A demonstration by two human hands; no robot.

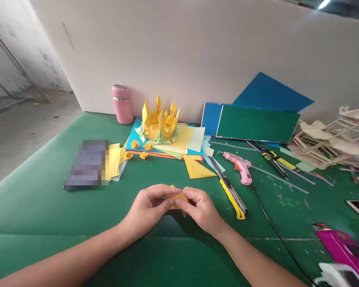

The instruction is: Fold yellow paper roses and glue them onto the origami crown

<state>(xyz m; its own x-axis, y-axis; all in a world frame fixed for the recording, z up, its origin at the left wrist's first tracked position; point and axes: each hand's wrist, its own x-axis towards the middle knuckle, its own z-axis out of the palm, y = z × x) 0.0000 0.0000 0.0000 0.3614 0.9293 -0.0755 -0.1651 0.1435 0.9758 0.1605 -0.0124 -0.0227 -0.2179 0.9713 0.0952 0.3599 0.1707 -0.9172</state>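
Observation:
Between both hands, over the front middle of the green table, is a small folded piece of yellow paper. My left hand pinches its left side with thumb and fingers. On the right side, my right hand grips it the same way. Fingers cover much of the paper, so its exact fold is hidden. Beyond the hands stands a yellow folded-paper crown with pale green paper leaves around its base. Several small yellow paper roses lie in front of it. A yellow paper triangle rests nearer my right hand.
A yellow utility knife with its blade out and a pink glue gun with a trailing cord lie right. Pliers, glue sticks and a wooden stick model are farther right. A pink flask stands at the back; yellow sheets lie left.

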